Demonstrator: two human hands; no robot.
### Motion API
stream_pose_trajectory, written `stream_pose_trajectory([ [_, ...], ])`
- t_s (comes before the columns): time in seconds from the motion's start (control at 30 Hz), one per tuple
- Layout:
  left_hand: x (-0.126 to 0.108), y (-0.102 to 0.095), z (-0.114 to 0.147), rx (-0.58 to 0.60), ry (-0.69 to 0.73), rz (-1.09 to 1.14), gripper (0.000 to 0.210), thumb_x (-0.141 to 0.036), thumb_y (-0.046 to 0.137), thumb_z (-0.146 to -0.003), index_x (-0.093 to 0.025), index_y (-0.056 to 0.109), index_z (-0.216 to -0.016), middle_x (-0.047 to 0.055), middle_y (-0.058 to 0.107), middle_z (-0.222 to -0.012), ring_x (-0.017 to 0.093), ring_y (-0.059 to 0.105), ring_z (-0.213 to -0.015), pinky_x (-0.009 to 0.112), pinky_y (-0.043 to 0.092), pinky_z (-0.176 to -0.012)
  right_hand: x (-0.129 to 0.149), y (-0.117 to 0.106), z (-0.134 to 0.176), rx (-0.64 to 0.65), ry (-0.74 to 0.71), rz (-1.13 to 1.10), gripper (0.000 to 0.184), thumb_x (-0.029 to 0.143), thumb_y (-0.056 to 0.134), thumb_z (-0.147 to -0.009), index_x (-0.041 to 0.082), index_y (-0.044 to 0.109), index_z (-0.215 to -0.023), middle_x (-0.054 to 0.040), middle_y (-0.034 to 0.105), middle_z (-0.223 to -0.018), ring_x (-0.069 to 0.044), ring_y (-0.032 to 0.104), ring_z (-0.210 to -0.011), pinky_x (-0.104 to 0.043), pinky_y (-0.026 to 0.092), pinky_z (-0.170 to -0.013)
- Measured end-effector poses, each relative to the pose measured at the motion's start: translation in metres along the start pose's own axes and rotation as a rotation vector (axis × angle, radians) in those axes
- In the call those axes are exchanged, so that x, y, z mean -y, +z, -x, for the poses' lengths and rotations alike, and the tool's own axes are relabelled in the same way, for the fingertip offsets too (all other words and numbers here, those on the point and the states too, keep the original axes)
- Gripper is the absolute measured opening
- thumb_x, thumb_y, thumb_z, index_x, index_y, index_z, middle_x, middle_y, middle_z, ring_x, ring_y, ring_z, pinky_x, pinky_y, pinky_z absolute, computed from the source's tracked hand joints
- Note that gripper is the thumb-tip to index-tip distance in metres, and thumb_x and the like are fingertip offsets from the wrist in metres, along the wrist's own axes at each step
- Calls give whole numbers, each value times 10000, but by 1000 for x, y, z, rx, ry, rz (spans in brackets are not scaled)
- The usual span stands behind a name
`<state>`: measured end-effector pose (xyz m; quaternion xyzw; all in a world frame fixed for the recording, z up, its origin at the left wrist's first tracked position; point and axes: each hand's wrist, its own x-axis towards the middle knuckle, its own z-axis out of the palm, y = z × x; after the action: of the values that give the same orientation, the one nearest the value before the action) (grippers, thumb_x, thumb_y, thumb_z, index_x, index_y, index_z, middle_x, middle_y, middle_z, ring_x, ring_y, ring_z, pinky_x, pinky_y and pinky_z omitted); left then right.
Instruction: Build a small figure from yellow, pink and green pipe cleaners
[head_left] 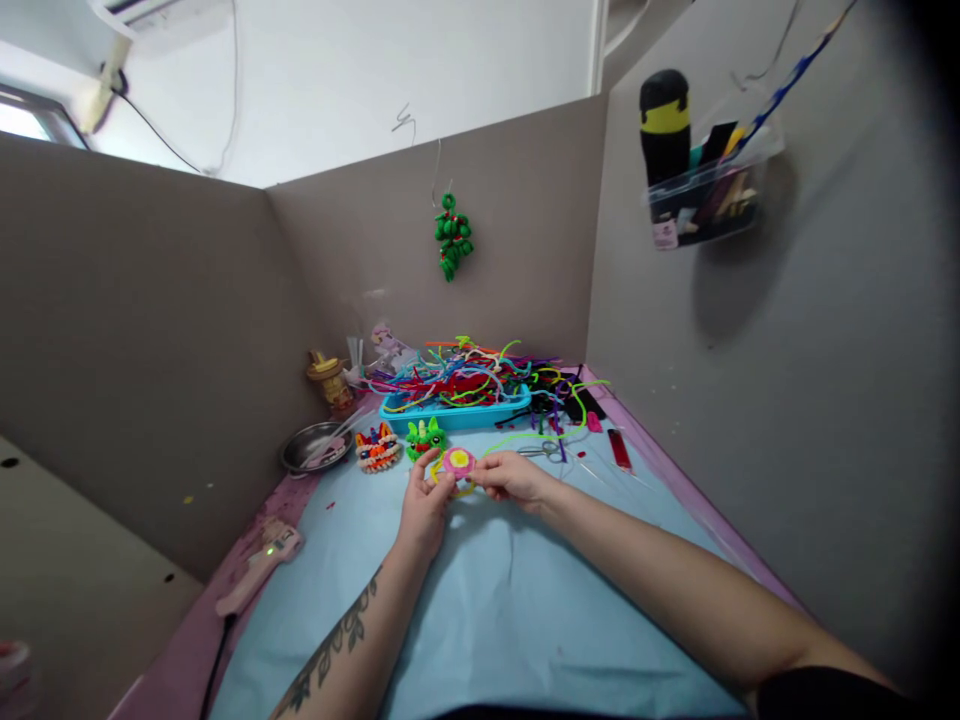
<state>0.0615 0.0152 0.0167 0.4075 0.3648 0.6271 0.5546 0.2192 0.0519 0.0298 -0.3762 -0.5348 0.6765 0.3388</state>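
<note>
Between my two hands is a round pink pipe-cleaner piece (459,461) with a yellow centre and yellow strands at its edge. My left hand (429,500) grips its left and lower side with thumb and fingers. On the right side of the same piece, my right hand (514,476) pinches with thumb and forefinger. A long yellow-green pipe cleaner (574,432) runs behind my right hand. Just beyond my left hand stand a green pipe-cleaner figure with eyes (426,440) and an orange and white one (377,448).
A blue tray (450,415) heaped with coloured pipe cleaners stands at the back. Scissors (541,451) lie to the right, near a red-and-black item (620,450). At left are a metal bowl (316,447) and a pink glue gun (259,568) with a cord. Grey partitions enclose the table.
</note>
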Motion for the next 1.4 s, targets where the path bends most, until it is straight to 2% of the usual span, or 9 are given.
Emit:
stream_pose_trajectory([
  [0.13, -2, 0, -2, -13, -1, 59, 575, -291, 715, -651, -197, 453, -1155, -17, 620, -660, 103, 577, -582, 216, 427, -608, 4, -1, 1, -22, -179, 209, 229, 367, 642, -668, 147, 653, -729, 44, 501, -507, -71, 373, -455, -214, 253, -470],
  [0.3, -3, 1, -1, 14, -4, 169, 410, -256, 683, -696, -210, 501, -1060, 32, 646, -863, 119, 604, -709, 236, 447, -673, 1, 6, 2, -262, -451, 686, 67, 189, 623, -694, 175, 687, -704, -1, 515, -706, -126, 480, -673, -251, 365, -644],
  [0.4, -1, 2, 1, 26, -36, 180, 496, -244, 679, -707, -250, 456, -1150, 24, 638, -878, 111, 602, -715, 221, 448, -651, 0, 13, 9, -379, -656, 888, 108, 177, 568, -763, 191, 671, -734, -27, 524, -784, -154, 484, -790, -273, 378, -732],
  [0.47, 1, 3, 2, 19, -73, 166, 599, -242, 695, -692, -273, 405, -1215, 8, 632, -825, 105, 598, -686, 212, 445, -623, 0, 16, 14, -403, -760, 1028, 126, 186, 533, -801, 194, 653, -764, -40, 548, -822, -166, 467, -830, -282, 371, -756],
  [0.67, 2, 1, 0, -76, -110, 104, 672, -281, 742, -627, -233, 410, -1208, -32, 595, -652, 91, 567, -569, 197, 427, -557, -3, 17, 17, -365, -806, 1256, 155, 206, 479, -848, 200, 625, -797, -41, 609, -760, -184, 445, -818, -298, 340, -751],
  [0.9, 0, 3, 0, -78, -48, 14, 677, -271, 746, -615, -211, 393, -1189, -51, 585, -596, 98, 570, -531, 197, 424, -545, 2, 13, 19, -380, -752, 1121, 166, 204, 487, -831, 204, 653, -820, -59, 627, -789, -204, 445, -834, -330, 319, -774],
  [1.0, -2, 3, 0, -56, -22, -39, 689, -288, 740, -619, -206, 389, -1207, -38, 602, -611, 107, 577, -522, 198, 422, -530, 2, 10, 12, -333, -649, 932, 156, 204, 525, -791, 204, 676, -753, -43, 626, -746, -187, 477, -788, -328, 327, -773],
  [1.13, -3, 3, 2, 8, 9, -69, 714, -294, 718, -646, -220, 351, -1254, 21, 652, -773, 143, 619, -616, 241, 461, -588, 0, 6, 3, -212, -454, 609, 154, 293, 601, -718, 193, 686, -638, -25, 592, -649, -165, 500, -678, -302, 354, -691],
  [1.4, 0, 4, 2, 84, 24, -30, 723, -263, 698, -682, -227, 313, -1293, 78, 630, -996, 166, 621, -844, 292, 461, -779, -6, 9, -1, -241, -244, 77, 188, 324, 703, -550, 152, 640, -594, 11, 574, -595, -118, 473, -592, -261, 341, -632],
])
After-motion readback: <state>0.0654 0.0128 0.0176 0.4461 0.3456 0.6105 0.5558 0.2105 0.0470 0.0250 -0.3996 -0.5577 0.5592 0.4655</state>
